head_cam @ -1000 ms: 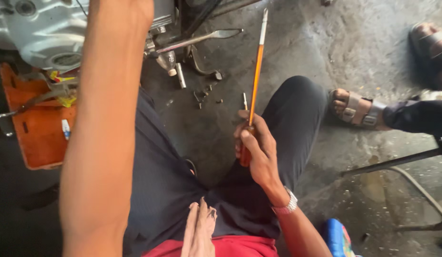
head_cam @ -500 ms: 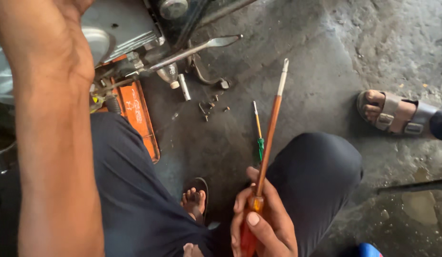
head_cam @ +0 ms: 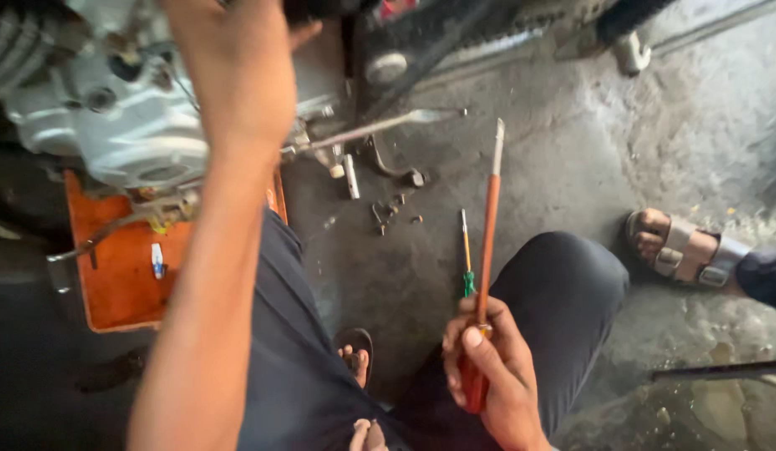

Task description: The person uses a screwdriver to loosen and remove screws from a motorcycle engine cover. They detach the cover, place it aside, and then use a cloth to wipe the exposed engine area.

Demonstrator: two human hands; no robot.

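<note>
My right hand (head_cam: 492, 376) grips the red-orange handle of a long screwdriver (head_cam: 486, 242), whose shaft points up and away over the concrete floor. A smaller screwdriver with a green collar (head_cam: 466, 259) sits alongside it in the same hand. My left arm reaches up across the frame, and my left hand (head_cam: 238, 75) rests against the silver motorcycle engine (head_cam: 112, 125) at top left. Its fingers are hidden, so I cannot tell what they hold. My dark-trousered knees fill the lower middle.
An orange tray (head_cam: 112, 276) lies under the engine. A metal lever (head_cam: 380, 127) sticks out to the right, with several small bolts (head_cam: 392, 213) on the floor below it. Another person's sandalled foot (head_cam: 680, 250) stands at the right. My own sandalled foot (head_cam: 356, 355) shows between my knees.
The view has tilted up and toward the engine. My left hand has reached higher onto the engine. The right hand keeps both screwdrivers, now lower right of centre.
</note>
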